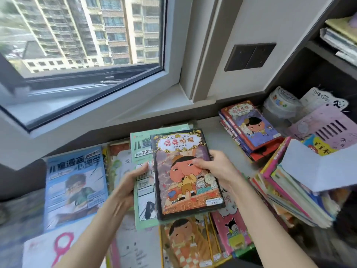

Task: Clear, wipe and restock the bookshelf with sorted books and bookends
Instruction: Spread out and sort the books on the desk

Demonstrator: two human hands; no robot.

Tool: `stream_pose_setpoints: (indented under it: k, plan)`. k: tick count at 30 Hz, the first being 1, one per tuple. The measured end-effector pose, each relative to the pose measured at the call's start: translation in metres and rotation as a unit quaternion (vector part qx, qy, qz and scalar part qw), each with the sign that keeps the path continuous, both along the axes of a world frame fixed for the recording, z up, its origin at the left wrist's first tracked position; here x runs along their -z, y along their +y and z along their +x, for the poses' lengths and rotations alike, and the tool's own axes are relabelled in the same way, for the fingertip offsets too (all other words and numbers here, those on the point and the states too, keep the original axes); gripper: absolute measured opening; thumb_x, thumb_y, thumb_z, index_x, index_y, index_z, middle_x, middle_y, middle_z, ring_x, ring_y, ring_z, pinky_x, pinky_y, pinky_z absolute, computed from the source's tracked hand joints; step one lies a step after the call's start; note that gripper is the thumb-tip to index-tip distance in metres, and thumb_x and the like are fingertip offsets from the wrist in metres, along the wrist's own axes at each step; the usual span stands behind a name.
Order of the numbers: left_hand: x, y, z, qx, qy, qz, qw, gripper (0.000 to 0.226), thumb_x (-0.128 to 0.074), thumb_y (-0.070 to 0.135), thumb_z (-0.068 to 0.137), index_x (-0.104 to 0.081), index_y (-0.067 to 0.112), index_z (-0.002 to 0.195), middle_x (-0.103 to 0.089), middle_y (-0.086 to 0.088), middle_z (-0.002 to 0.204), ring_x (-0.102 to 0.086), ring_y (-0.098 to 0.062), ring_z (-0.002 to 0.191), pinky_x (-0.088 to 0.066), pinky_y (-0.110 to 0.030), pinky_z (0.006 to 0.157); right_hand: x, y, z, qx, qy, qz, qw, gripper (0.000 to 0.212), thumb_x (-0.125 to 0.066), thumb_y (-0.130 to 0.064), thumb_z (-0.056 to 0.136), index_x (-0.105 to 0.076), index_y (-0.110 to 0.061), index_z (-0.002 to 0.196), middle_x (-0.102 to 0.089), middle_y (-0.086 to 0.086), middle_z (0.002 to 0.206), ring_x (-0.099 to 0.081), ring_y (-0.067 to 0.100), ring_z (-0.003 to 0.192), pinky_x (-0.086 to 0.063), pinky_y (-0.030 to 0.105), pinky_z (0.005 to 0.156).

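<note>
I hold a dark-bordered picture book with a round-faced cartoon detective on its cover above the desk. My right hand grips its right edge, thumb on the cover. My left hand grips the left edge of a green comic book that lies right under it. Below them a similar detective book lies flat. A stack of the same series sits at the back right. The dark bookshelf stands at the far right.
A blue comic book lies at the left, a pink book at the lower right. A leaning pile of thin books fills the right side, beside a pink slotted bookend and tape rolls. A window is behind.
</note>
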State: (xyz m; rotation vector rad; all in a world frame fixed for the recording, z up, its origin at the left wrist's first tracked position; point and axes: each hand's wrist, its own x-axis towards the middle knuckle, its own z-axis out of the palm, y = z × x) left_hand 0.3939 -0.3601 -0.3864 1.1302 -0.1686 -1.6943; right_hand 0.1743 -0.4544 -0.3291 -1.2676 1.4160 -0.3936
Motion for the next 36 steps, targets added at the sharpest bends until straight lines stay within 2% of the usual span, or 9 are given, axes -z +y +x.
stream_pose_setpoints:
  k: [4,8,15,19,23,26,28,31,36]
  plan:
    - [-0.012,0.039,0.030,-0.031,-0.048,0.009,0.998,0.020,-0.060,0.023,0.085,-0.068,0.006,0.079,-0.070,-0.013,0.063,-0.067,-0.025,0.048,-0.057,-0.032,0.048,-0.002,0.029,0.008,0.021,-0.034,-0.009,0.999,0.015,-0.070,-0.007,0.084,-0.063,-0.007,0.098,-0.070,0.006,0.092,-0.069,0.015,0.074,-0.055,0.020,0.059]
    - [-0.020,0.078,0.068,-0.096,-0.110,0.016,0.989,0.015,-0.048,0.018,0.095,-0.061,0.012,0.090,-0.071,-0.007,0.063,-0.067,-0.020,0.049,-0.056,-0.031,0.045,0.011,0.055,-0.023,0.117,-0.076,0.030,0.990,0.013,-0.065,0.002,0.085,-0.063,-0.008,0.093,-0.070,0.010,0.091,-0.068,0.022,0.078,-0.056,0.035,0.072]
    - [-0.038,0.121,0.106,-0.189,-0.091,0.022,0.978,0.019,-0.045,0.020,0.098,-0.060,0.015,0.088,-0.072,-0.002,0.064,-0.069,-0.016,0.053,-0.057,-0.033,0.047,0.075,0.107,-0.048,0.082,0.014,0.076,0.994,0.026,-0.066,0.005,0.084,-0.062,-0.005,0.107,-0.071,0.010,0.098,-0.067,0.022,0.088,-0.054,0.036,0.079]
    - [-0.046,0.129,0.110,-0.210,-0.091,0.019,0.973,0.018,-0.046,0.019,0.097,-0.060,0.016,0.088,-0.073,-0.001,0.066,-0.070,-0.015,0.056,-0.058,-0.034,0.050,0.107,0.120,-0.038,0.045,0.134,0.048,0.989,0.051,-0.077,-0.018,0.079,-0.056,-0.010,0.124,-0.068,0.004,0.111,-0.066,0.022,0.097,-0.054,0.041,0.086]
    - [-0.048,0.135,0.109,-0.216,-0.088,0.014,0.972,0.016,-0.047,0.018,0.097,-0.061,0.016,0.089,-0.073,-0.001,0.068,-0.070,-0.015,0.058,-0.059,-0.035,0.052,0.093,0.138,-0.014,-0.044,0.441,-0.144,0.885,0.081,-0.063,-0.048,0.086,-0.023,-0.016,0.149,-0.048,0.009,0.138,-0.053,0.026,0.118,-0.047,0.034,0.087]
    - [-0.048,0.138,0.101,-0.214,-0.078,0.019,0.974,0.018,-0.046,0.018,0.098,-0.060,0.015,0.086,-0.072,-0.001,0.065,-0.070,-0.016,0.056,-0.058,-0.033,0.049,0.091,0.164,0.023,-0.101,0.458,-0.203,0.859,0.092,-0.048,-0.069,0.084,-0.011,-0.019,0.153,-0.036,0.013,0.147,-0.047,0.028,0.124,-0.045,0.036,0.095]
    - [-0.046,0.140,0.096,-0.213,-0.068,0.022,0.975,0.019,-0.046,0.018,0.098,-0.060,0.015,0.086,-0.073,-0.001,0.066,-0.070,-0.016,0.056,-0.058,-0.033,0.049,0.106,0.181,0.047,-0.173,0.495,-0.205,0.827,0.104,-0.043,-0.077,0.079,0.003,-0.021,0.154,-0.019,0.019,0.156,-0.033,0.038,0.136,-0.034,0.050,0.105]
    - [-0.043,0.142,0.090,-0.204,-0.063,0.017,0.977,0.016,-0.048,0.018,0.097,-0.062,0.016,0.091,-0.074,-0.002,0.070,-0.071,-0.017,0.059,-0.059,-0.034,0.052,0.125,0.190,0.066,-0.250,0.540,-0.168,0.786,0.106,-0.046,-0.065,0.087,0.029,-0.019,0.146,0.009,0.027,0.156,-0.005,0.048,0.143,-0.022,0.064,0.107]
    - [-0.044,0.140,0.082,-0.162,-0.072,0.019,0.984,0.015,-0.049,0.018,0.096,-0.063,0.014,0.093,-0.074,-0.005,0.074,-0.071,-0.019,0.061,-0.059,-0.037,0.057,0.122,0.187,0.068,-0.270,0.527,-0.174,0.787,0.096,-0.052,-0.033,0.089,0.021,-0.014,0.149,0.002,0.033,0.154,-0.009,0.054,0.140,-0.047,0.056,0.094]
